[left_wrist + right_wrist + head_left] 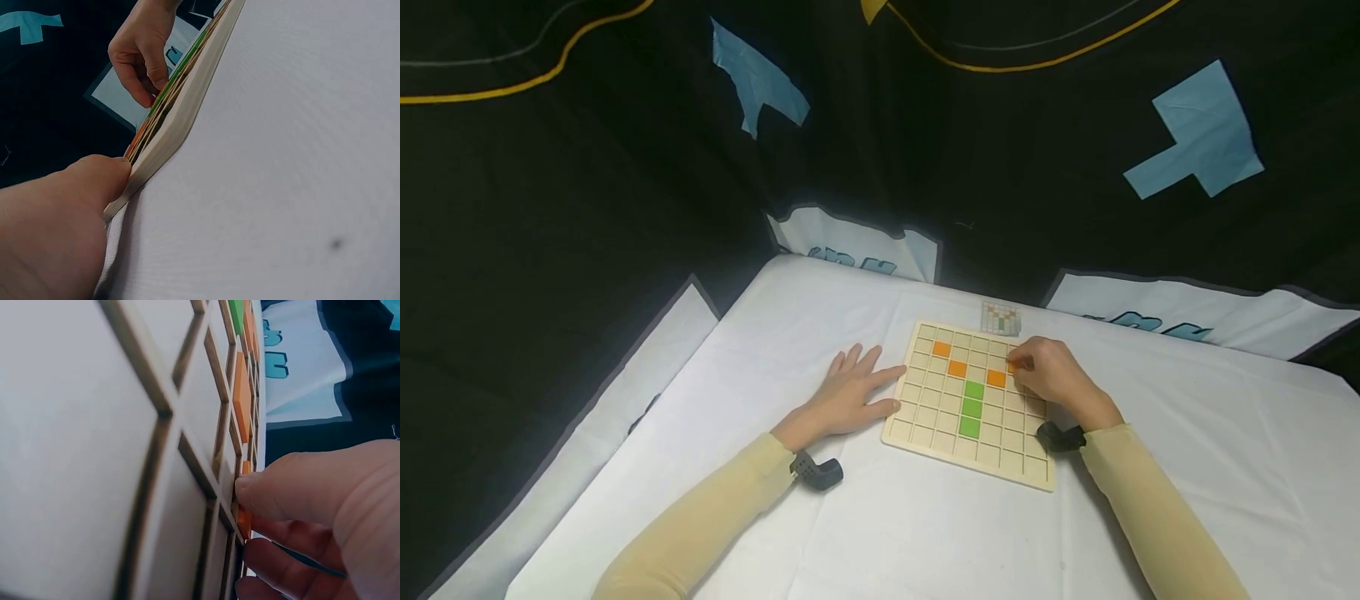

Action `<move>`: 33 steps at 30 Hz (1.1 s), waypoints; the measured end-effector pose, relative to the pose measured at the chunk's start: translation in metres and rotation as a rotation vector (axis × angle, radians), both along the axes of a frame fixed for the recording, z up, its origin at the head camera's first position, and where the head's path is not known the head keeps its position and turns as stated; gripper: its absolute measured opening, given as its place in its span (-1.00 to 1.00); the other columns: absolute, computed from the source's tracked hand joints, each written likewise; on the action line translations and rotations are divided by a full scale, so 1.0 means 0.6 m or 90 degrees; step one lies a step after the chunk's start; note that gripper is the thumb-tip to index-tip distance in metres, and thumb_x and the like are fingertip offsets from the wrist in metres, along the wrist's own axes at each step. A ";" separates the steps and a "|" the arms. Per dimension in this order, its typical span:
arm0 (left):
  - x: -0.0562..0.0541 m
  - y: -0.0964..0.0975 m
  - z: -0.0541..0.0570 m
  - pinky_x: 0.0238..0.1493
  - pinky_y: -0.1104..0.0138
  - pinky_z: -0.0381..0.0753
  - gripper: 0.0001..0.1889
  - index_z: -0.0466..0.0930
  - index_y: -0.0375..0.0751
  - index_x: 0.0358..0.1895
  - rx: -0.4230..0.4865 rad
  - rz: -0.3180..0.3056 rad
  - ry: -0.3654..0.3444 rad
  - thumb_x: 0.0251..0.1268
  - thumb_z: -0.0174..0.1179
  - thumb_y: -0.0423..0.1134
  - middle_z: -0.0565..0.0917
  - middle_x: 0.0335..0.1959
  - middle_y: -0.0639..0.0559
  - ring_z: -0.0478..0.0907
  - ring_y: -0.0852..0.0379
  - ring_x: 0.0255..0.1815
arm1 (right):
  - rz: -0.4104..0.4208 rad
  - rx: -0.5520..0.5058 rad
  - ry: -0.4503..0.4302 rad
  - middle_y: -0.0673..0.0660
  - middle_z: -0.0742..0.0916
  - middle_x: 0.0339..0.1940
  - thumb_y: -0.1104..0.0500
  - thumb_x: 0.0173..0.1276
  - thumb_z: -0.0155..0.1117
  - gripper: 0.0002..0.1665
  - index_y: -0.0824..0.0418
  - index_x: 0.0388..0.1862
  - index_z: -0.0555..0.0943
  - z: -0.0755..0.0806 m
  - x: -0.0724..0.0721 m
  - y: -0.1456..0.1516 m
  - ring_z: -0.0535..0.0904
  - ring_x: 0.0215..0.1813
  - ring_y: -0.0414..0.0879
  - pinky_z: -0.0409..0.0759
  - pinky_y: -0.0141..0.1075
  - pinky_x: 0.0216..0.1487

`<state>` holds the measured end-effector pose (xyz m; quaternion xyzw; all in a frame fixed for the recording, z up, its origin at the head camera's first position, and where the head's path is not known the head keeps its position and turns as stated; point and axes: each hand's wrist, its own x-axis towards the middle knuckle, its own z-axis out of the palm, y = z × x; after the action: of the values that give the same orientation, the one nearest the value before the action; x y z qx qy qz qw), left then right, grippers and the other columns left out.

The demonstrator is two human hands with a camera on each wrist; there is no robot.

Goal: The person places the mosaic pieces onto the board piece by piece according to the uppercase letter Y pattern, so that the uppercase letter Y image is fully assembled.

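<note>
A square wooden grid board [925, 446] lies on the white-covered table. My left hand [842, 396] has its fingers spread, with thumb and index fingertip at the board's left edge. Near the board's upper right corner, my right hand [1051, 372] pinches an orange square tile [244, 520] at a grid cell, its thumb against the tile in the right wrist view. Three other orange tiles [957, 368] sit in cells in the upper part. Below them, three green tiles [972, 408] form a column. My right hand covers some cells on that side.
Just beyond the board's far edge lies a small card [1001, 319] printed with a coloured grid pattern. Dark cloth [1000, 167] with blue patches hangs behind the white table cover [925, 533]. Each wrist wears a dark band with a camera [818, 472].
</note>
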<state>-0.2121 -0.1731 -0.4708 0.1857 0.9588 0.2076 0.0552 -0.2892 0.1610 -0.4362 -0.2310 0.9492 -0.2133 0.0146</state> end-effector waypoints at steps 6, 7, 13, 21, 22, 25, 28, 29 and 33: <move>-0.004 0.003 0.005 0.61 -0.32 -0.24 -0.34 0.31 0.12 0.56 0.000 -0.004 0.004 0.47 0.02 0.21 0.04 0.67 -0.30 -0.21 -0.45 0.68 | -0.011 -0.012 -0.006 0.40 0.76 0.00 0.44 0.20 0.29 -0.64 0.45 0.00 0.74 0.002 0.001 0.004 0.65 -0.06 0.17 0.64 0.10 0.10; -0.004 0.003 0.005 0.61 -0.32 -0.24 -0.34 0.32 0.12 0.55 0.000 -0.004 0.004 0.46 0.02 0.21 0.04 0.67 -0.30 -0.21 -0.45 0.68 | -0.015 -0.014 -0.010 0.40 0.76 0.01 0.44 0.20 0.28 -0.63 0.44 0.01 0.73 0.002 0.002 0.004 0.65 -0.05 0.18 0.64 0.11 0.11; -0.003 0.004 0.004 0.62 -0.32 -0.23 -0.34 0.32 0.11 0.55 -0.002 -0.005 0.001 0.46 0.03 0.22 0.04 0.67 -0.31 -0.21 -0.45 0.68 | -0.037 -0.019 -0.035 0.41 0.74 0.07 0.41 0.22 0.27 -0.62 0.42 0.04 0.73 -0.002 0.005 0.003 0.64 0.04 0.23 0.61 0.13 0.19; -0.001 0.001 0.004 0.62 -0.32 -0.23 -0.35 0.32 0.13 0.55 -0.002 -0.001 0.001 0.46 0.02 0.21 0.05 0.66 -0.31 -0.20 -0.45 0.68 | -0.017 -0.023 -0.003 0.41 0.76 0.02 0.44 0.19 0.24 -0.62 0.45 0.00 0.73 -0.004 0.008 0.003 0.66 0.07 0.28 0.61 0.15 0.20; -0.001 0.000 0.003 0.62 -0.32 -0.23 -0.35 0.32 0.13 0.55 -0.002 -0.001 0.000 0.46 0.02 0.21 0.05 0.66 -0.31 -0.20 -0.45 0.68 | -0.017 -0.022 -0.003 0.41 0.76 0.02 0.44 0.20 0.24 -0.62 0.45 0.00 0.73 -0.004 0.008 0.003 0.66 0.08 0.28 0.61 0.15 0.20; -0.003 0.000 0.002 0.61 -0.32 -0.23 -0.35 0.32 0.12 0.55 -0.003 -0.001 0.003 0.47 0.02 0.21 0.06 0.66 -0.31 -0.20 -0.45 0.68 | -0.023 -0.022 -0.006 0.41 0.76 0.03 0.44 0.20 0.24 -0.62 0.45 0.01 0.73 -0.004 0.009 0.002 0.65 0.10 0.29 0.60 0.16 0.22; -0.003 0.001 0.002 0.61 -0.32 -0.22 -0.35 0.32 0.11 0.55 -0.004 0.000 0.004 0.47 0.03 0.20 0.06 0.66 -0.31 -0.19 -0.45 0.68 | -0.032 -0.021 -0.009 0.42 0.75 0.04 0.44 0.21 0.24 -0.62 0.45 0.02 0.73 -0.003 0.009 0.000 0.65 0.11 0.29 0.59 0.16 0.24; -0.002 0.001 0.002 0.61 -0.32 -0.22 -0.35 0.32 0.11 0.55 -0.003 0.002 0.004 0.47 0.04 0.20 0.06 0.66 -0.31 -0.19 -0.45 0.68 | -0.034 -0.022 -0.010 0.42 0.75 0.05 0.44 0.21 0.23 -0.62 0.45 0.02 0.73 -0.004 0.010 -0.001 0.65 0.12 0.29 0.59 0.15 0.24; 0.001 0.001 0.000 0.61 -0.33 -0.22 -0.35 0.33 0.10 0.55 0.000 0.007 0.003 0.47 0.05 0.19 0.07 0.66 -0.32 -0.18 -0.46 0.67 | -0.043 -0.022 -0.020 0.41 0.74 0.07 0.43 0.23 0.24 -0.62 0.43 0.05 0.72 -0.004 0.013 -0.004 0.64 0.12 0.28 0.58 0.15 0.26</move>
<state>-0.2117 -0.1724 -0.4706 0.1810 0.9600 0.2074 0.0522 -0.2814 0.1585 -0.4389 -0.1954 0.9524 -0.2333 0.0184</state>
